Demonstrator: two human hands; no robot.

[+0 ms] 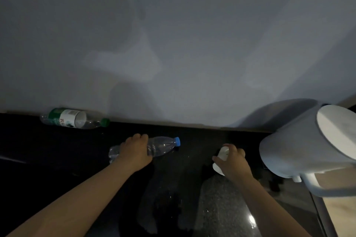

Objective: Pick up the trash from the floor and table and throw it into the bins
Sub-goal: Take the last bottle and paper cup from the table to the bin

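Gripping an empty clear bottle [163,145] is the left hand [136,152]; the right hand [233,162] clasps a small white container [223,153].

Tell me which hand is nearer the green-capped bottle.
Left. The left hand, gripping the blue-capped bottle, is right of the green-capped bottle; the right hand, holding a white container, is farther right.
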